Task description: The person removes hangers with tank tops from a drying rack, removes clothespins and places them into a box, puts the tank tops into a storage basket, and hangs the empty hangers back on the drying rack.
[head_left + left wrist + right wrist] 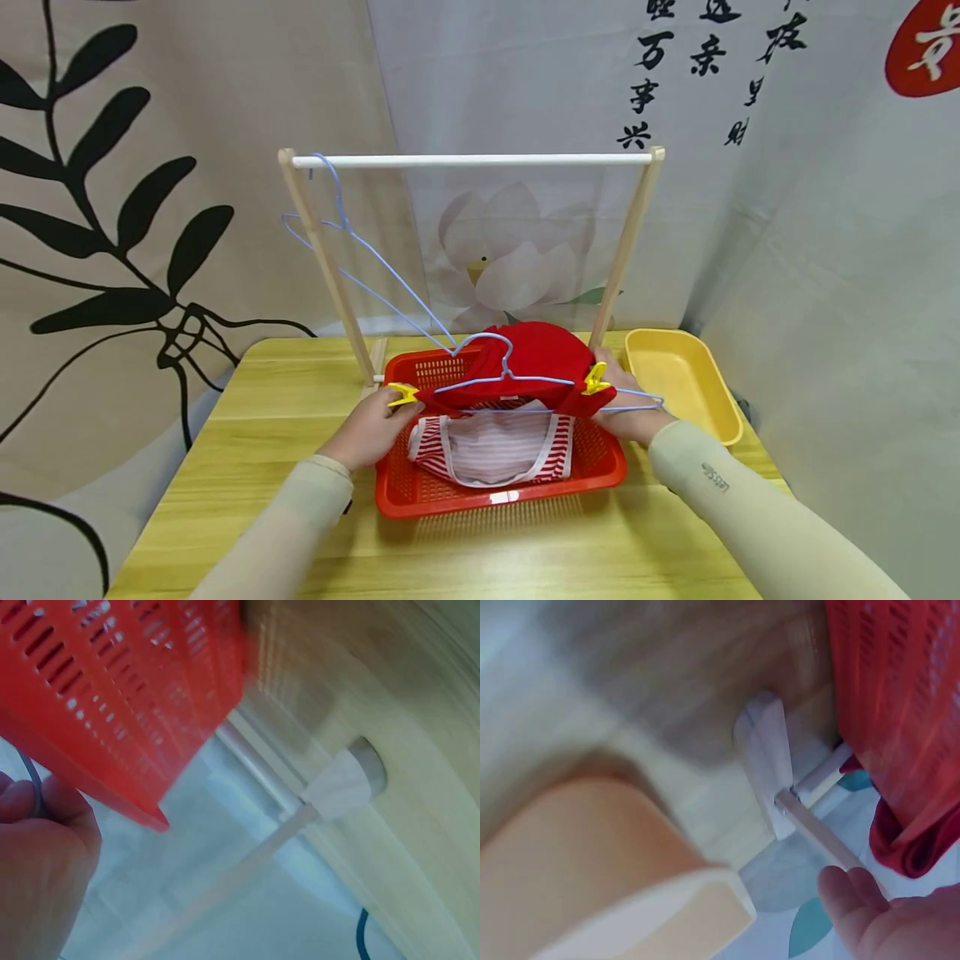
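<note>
My left grip (pixel 381 421) is pinched down, fingers nearly together, on the left end of the blue hanger (pixel 510 378); left wrist view shows the thin wire between them. Right grip (pixel 628 408) is under the hanger's right end, fingers up behind the clip there; can't tell how far it's open or whether it has hold of anything. Red garment (pixel 536 350) is on the hanger, over the rear half of the red basket (pixel 450 504), with a left yellow clip (pixel 405 394) and a right yellow clip (pixel 597 379) at its two ends. Striped garment (pixel 495 450) lies in the basket, front half. Basket sits mid-width on the tabletop (pixel 225 500), toward the back edge. Wooden rack (pixel 626 242) stands along that edge; second hanger (pixel 347 227) hooked at the left end of its white rod (pixel 472 161). Yellow tray (pixel 678 375) at the back right corner.
</note>
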`<state>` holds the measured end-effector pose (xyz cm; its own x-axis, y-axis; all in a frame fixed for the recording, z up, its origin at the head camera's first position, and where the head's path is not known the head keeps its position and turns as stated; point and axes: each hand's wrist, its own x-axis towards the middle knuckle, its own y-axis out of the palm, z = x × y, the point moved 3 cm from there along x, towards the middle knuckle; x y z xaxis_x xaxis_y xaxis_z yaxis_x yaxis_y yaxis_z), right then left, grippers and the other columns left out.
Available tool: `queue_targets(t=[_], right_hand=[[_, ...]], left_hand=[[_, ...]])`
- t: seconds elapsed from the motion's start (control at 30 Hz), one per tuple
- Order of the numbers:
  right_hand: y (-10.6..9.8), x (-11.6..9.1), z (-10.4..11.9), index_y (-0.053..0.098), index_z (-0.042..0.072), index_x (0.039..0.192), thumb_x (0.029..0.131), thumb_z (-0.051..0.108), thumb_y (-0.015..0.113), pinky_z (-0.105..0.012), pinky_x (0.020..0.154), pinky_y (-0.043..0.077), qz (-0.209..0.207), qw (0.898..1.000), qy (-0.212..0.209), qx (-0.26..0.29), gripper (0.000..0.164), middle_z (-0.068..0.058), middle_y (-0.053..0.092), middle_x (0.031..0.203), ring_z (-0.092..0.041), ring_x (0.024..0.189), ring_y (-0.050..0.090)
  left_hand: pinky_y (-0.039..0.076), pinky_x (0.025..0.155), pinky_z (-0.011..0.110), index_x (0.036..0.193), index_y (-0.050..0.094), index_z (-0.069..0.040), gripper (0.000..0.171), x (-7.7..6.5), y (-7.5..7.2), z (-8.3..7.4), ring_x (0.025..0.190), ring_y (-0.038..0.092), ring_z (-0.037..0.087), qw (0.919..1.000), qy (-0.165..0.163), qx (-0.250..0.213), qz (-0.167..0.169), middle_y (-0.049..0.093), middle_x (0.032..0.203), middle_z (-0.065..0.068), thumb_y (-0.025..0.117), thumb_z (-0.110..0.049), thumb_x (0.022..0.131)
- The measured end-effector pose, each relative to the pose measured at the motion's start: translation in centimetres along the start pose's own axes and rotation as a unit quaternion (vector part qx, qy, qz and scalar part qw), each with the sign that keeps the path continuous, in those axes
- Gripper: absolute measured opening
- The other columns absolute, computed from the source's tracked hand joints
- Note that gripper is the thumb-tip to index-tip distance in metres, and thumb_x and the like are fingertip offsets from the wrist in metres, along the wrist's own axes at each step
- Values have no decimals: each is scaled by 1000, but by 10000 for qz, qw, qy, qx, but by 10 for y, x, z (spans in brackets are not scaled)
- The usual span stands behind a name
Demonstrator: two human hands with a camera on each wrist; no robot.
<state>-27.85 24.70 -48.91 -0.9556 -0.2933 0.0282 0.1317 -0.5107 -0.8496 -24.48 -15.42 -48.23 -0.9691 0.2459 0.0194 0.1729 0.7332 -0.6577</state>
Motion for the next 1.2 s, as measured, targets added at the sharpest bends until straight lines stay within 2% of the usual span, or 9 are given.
queue_targets(t=[0.1,0.2,0.33,0.5,0.73,0.83,1.0,1.1,1.2], right_hand=[[-4,10,-8,15,8,168,94,55,67,-72,119,29,1,9998,99,-181,102,-24,15,174,-54,153,30],[-7,14,-11,19,13,169,89,54,72,-75,119,28,26,9995,-34,-326,104,-25,9,175,-60,151,28],[-10,15,-6,31,13,166,87,46,76,-72,117,33,-76,9969,-513,-586,97,-27,19,172,-60,148,33],[-11,18,0,44,11,160,95,34,69,-71,116,36,-211,9954,-605,-715,73,-28,27,169,-58,147,36],[-13,25,4,74,4,129,98,9,60,-65,109,46,-838,9837,-1116,-1132,34,-31,58,146,-54,127,59],[-13,27,4,74,2,126,101,8,55,-63,110,47,-951,9869,-1150,-616,32,-27,62,144,-50,128,61],[-14,23,7,70,5,134,109,14,49,-51,110,52,-808,9885,-504,1175,34,-19,60,150,-39,131,63],[-16,17,11,65,8,142,112,24,48,-35,96,60,-558,9700,91,2364,37,-18,65,144,-28,116,72],[-21,13,17,62,8,144,113,33,48,-24,84,61,-457,9525,389,2985,43,-16,73,129,-16,96,75]], left_hand=[[53,101,44,118,72,-13,19,-2,-3,3,106,64,19,9998,161,-95,112,72,114,3,64,-26,106],[53,97,39,114,73,-11,15,-3,-5,5,100,62,17,9993,337,-82,162,72,108,2,66,-21,104],[51,86,31,107,73,-11,12,-4,-8,5,89,57,15,9985,470,-92,253,69,98,0,67,-21,104],[50,84,29,106,72,-12,11,-5,-11,4,87,57,14,9980,504,-132,355,68,96,0,67,-21,104],[49,83,29,106,72,-11,12,-6,-13,1,86,55,14,9976,505,-170,450,68,97,0,66,-22,104],[50,85,30,107,72,-11,12,-8,-14,0,88,56,15,9975,493,-238,454,69,98,1,66,-21,104],[53,94,33,112,71,-10,13,-10,-16,0,99,61,16,9972,459,-408,416,71,106,2,65,-19,104],[53,95,35,114,70,-9,15,-11,-16,0,101,62,17,9972,423,-459,411,71,108,3,65,-19,105],[53,96,35,116,70,-8,17,-12,-16,1,103,62,18,9972,349,-504,418,72,110,4,65,-20,105]])
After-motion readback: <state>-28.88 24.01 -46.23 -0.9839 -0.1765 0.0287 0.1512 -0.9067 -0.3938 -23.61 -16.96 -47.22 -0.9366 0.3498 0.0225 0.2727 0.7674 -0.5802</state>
